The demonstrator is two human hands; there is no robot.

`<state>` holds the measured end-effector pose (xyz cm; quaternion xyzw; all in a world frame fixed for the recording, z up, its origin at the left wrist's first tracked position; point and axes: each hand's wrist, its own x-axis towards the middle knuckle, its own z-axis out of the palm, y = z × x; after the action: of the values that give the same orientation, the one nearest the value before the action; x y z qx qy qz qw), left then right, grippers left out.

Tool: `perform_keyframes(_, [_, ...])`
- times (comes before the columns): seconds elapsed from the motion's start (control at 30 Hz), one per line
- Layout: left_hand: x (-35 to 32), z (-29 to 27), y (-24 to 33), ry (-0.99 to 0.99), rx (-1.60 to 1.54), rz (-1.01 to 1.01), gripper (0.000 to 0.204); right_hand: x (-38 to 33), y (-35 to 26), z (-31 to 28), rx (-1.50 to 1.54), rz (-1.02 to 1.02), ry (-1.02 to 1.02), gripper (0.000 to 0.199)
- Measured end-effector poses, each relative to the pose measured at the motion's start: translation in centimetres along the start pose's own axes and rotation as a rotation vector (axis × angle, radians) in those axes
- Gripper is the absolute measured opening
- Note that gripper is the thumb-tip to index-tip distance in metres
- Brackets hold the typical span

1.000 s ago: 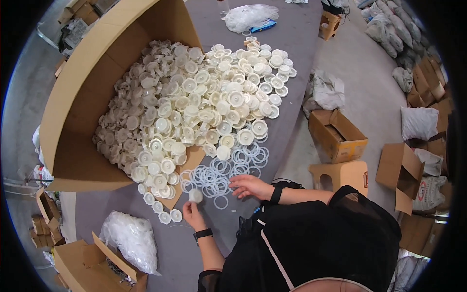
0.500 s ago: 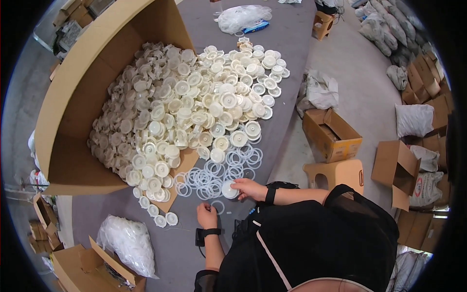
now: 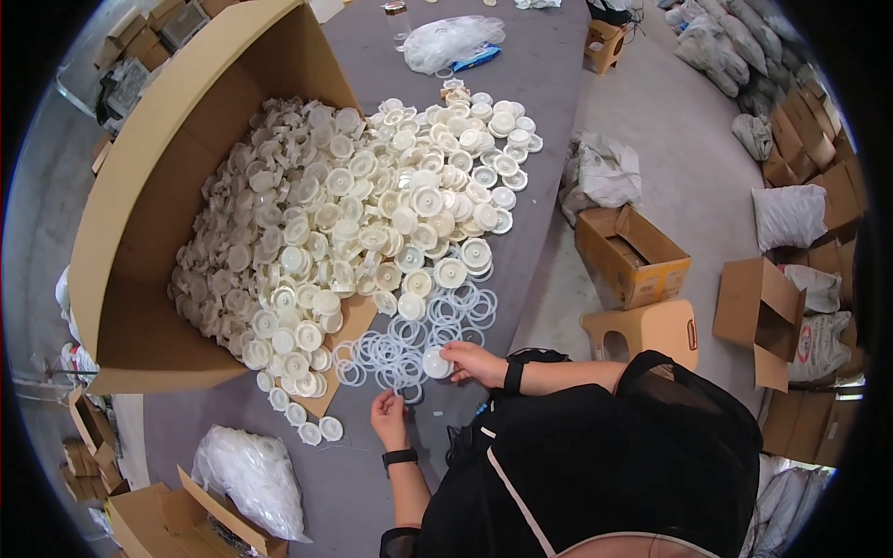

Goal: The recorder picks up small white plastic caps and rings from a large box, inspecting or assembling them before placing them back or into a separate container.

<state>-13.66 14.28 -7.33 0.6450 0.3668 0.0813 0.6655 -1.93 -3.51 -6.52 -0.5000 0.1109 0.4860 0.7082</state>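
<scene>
My right hand pinches a round white plastic cap by its right edge, flat face up. Just left of it and nearer to me, my left hand has its fingers drawn together at the near edge of a cluster of translucent rings. Whether a ring is between those fingertips is too small to make out. Beyond the rings, a large heap of white caps spills from a tipped cardboard box onto the grey-covered table.
A clear plastic bag and an open carton are at the near left. Another bag lies at the table's far end. On the floor to the right stand a carton and a tan stool.
My left hand has moved slightly away from me, up to the ring cluster. The loose ring beside it now overlaps the cluster's edge. My right hand keeps hold of the cap. The view has shifted slightly.
</scene>
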Motion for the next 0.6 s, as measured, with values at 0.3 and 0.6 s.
perform_keyframes(0.3, [-2.5,5.0,6.4,0.074,0.379,0.701,0.01,-1.4,-0.6,1.0,0.178,0.061,-0.187,0.017])
perform_keyframes(0.6, [-3.3,5.7,6.2,-0.059,0.603,0.851,0.014,-1.3,-0.4,0.7,0.386,0.031,-0.288,0.015])
